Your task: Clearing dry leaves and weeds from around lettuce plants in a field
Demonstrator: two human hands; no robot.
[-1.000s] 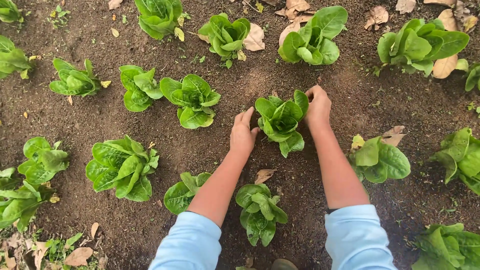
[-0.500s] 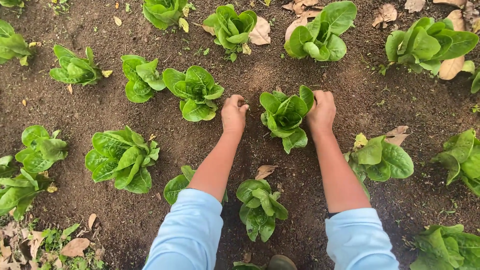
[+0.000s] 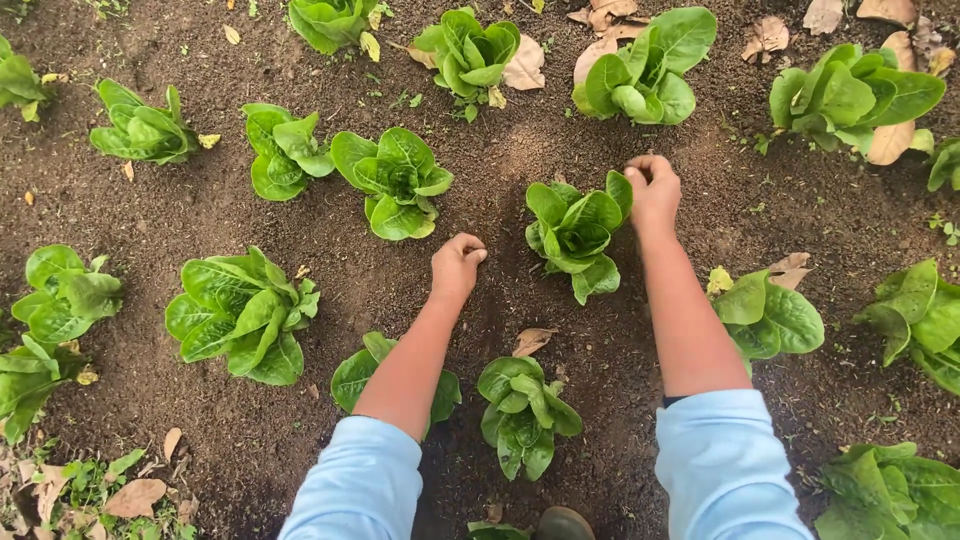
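Note:
A small green lettuce plant (image 3: 578, 232) stands in dark soil (image 3: 500, 160) between my two hands. My left hand (image 3: 457, 265) rests on the soil to the plant's left, fingers curled into a fist. My right hand (image 3: 652, 192) sits at the plant's upper right, fingers closed and touching the soil beside the outer leaves. Whether either fist holds soil is hidden. Both forearms are bare below light blue sleeves.
Several lettuce plants grow in rows around: one (image 3: 396, 180) left of my left hand, one (image 3: 524, 412) near between my arms, one (image 3: 768, 312) right of my right forearm, a larger one (image 3: 648, 72) beyond. Dry brown leaves (image 3: 532, 341) lie scattered on the soil.
Both hands went from flat, fingers spread against the plant's sides, to closed fists. The left hand has drawn back from the plant, toward me and to the left.

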